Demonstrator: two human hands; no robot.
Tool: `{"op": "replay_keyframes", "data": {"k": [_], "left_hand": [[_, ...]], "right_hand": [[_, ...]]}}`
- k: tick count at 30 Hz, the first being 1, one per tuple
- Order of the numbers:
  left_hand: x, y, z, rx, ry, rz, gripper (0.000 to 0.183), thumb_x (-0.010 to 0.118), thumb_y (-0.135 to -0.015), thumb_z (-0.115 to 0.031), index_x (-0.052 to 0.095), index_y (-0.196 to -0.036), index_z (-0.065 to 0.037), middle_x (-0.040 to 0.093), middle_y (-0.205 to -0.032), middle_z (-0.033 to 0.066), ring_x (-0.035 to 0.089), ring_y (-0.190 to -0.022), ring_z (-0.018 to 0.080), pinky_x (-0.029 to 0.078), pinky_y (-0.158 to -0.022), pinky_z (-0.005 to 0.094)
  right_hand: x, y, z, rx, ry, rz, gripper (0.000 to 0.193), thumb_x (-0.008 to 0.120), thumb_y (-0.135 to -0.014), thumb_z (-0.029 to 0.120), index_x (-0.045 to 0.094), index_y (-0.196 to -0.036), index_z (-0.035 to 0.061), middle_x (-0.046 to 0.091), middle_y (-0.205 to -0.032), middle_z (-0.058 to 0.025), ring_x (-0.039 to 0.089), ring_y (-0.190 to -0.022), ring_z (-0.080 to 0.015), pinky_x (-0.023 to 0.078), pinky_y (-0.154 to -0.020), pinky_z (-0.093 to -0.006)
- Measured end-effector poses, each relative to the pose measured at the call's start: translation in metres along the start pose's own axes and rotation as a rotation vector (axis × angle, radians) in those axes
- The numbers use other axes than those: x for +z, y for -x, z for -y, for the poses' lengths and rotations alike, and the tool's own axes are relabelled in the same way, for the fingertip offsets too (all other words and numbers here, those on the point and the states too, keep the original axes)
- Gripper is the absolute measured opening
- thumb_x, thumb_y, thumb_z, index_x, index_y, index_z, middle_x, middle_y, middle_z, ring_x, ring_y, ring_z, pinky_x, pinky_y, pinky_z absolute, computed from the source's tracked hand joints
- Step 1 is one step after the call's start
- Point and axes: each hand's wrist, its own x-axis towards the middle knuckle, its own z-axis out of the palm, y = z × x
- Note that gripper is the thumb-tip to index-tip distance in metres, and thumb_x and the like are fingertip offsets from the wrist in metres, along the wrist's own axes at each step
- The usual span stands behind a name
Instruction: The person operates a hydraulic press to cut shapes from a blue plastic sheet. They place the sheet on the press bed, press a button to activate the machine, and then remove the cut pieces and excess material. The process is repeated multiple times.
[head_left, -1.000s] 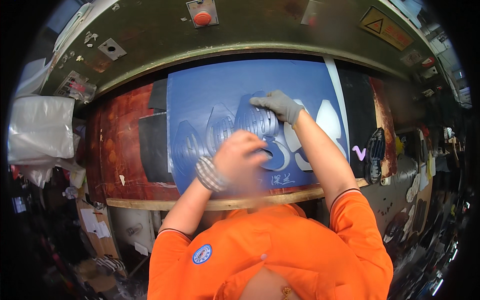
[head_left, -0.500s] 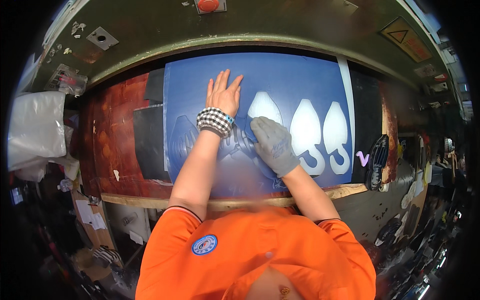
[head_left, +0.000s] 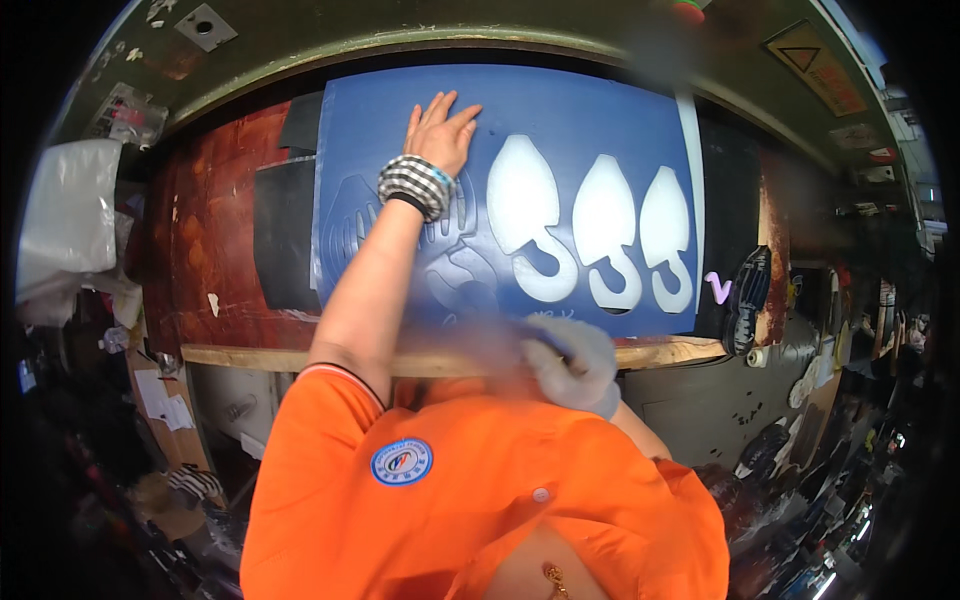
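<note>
A blue sheet [head_left: 590,105] lies flat on the work surface, with three white sole-shaped openings [head_left: 523,190] in its right half. Outlines of further shapes, with slots, are cut in the sheet [head_left: 345,225] under my left forearm. My left hand [head_left: 440,135], bare and with a checked band at the wrist, rests on the sheet with fingers spread. Drawn back over the near edge, my right hand [head_left: 575,370] wears a grey glove. Its fingers look curled, but blur hides whatever they hold.
A green machine beam [head_left: 400,45] spans the far side. Dark sheets [head_left: 285,235] lie left of the blue one on a reddish board [head_left: 200,240]. At right sit a dark sole-shaped piece [head_left: 747,300] and a small purple piece [head_left: 717,288]. A wooden strip [head_left: 260,358] borders the near edge.
My right hand has pulled back from the sheet toward my body. The leftmost white opening now shows whole. My left hand stays on the sheet; the whole view has shifted.
</note>
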Motion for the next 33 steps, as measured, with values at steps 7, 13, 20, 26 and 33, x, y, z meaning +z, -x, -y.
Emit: {"op": "replay_keyframes", "data": {"k": [7,13,20,26,33], "left_hand": [[-0.091,0.087,-0.09,0.072,1.185,0.556,0.078,0.024,-0.101,-0.063,0.049,-0.141,0.0,0.058,-0.134,0.0184,0.056,-0.126,0.0245,0.042,-0.107,0.0391],[-0.12,0.126,-0.123,-0.116,0.854,0.307,0.038,0.067,-0.093,-0.015,0.056,-0.125,0.003,0.064,-0.113,0.0081,0.058,-0.102,0.0154,0.048,-0.092,0.0295],[-0.241,0.168,0.007,-0.239,1.144,-0.463,0.026,0.058,-0.1,-0.011,0.057,-0.124,-0.002,0.067,-0.112,0.0077,0.066,-0.096,0.0153,0.055,-0.086,0.0299],[-0.279,0.18,0.17,-0.794,0.094,-0.378,0.054,0.067,-0.095,-0.033,0.052,-0.131,0.004,0.065,-0.118,0.0177,0.065,-0.106,0.0293,0.053,-0.09,0.0403],[-0.129,0.188,-0.001,0.332,-0.151,0.175,0.076,0.082,-0.07,-0.029,0.052,-0.135,-0.004,0.05,-0.14,0.02,0.042,-0.135,0.0385,0.032,-0.113,0.0541]], "right_hand": [[-0.04,-0.028,-0.002,0.255,-0.542,-0.444,0.036,0.066,-0.094,0.02,0.059,-0.116,-0.0065,0.067,-0.099,-0.009,0.06,-0.088,-0.0115,0.05,-0.077,-0.0259],[-0.024,-0.057,0.012,0.239,-0.501,-0.298,0.049,0.059,-0.098,0.026,0.046,-0.136,-0.0026,0.064,-0.107,-0.012,0.058,-0.094,-0.0132,0.048,-0.081,-0.0263],[-0.017,-0.067,-0.001,0.278,-0.64,-0.166,0.048,0.055,-0.1,0.027,0.05,-0.133,-0.0072,0.065,-0.109,-0.0135,0.065,-0.101,-0.0188,0.052,-0.088,-0.0283],[0.025,-0.047,-0.043,0.419,-0.254,0.039,0.047,0.064,-0.092,0.027,0.058,-0.124,-0.0068,0.067,-0.108,-0.0173,0.067,-0.097,-0.0209,0.053,-0.087,-0.031],[0.042,-0.051,-0.054,0.47,-0.201,-0.04,0.038,0.061,-0.094,0.022,0.061,-0.12,-0.0047,0.07,-0.103,-0.0156,0.067,-0.095,-0.0195,0.053,-0.084,-0.0301]]}}
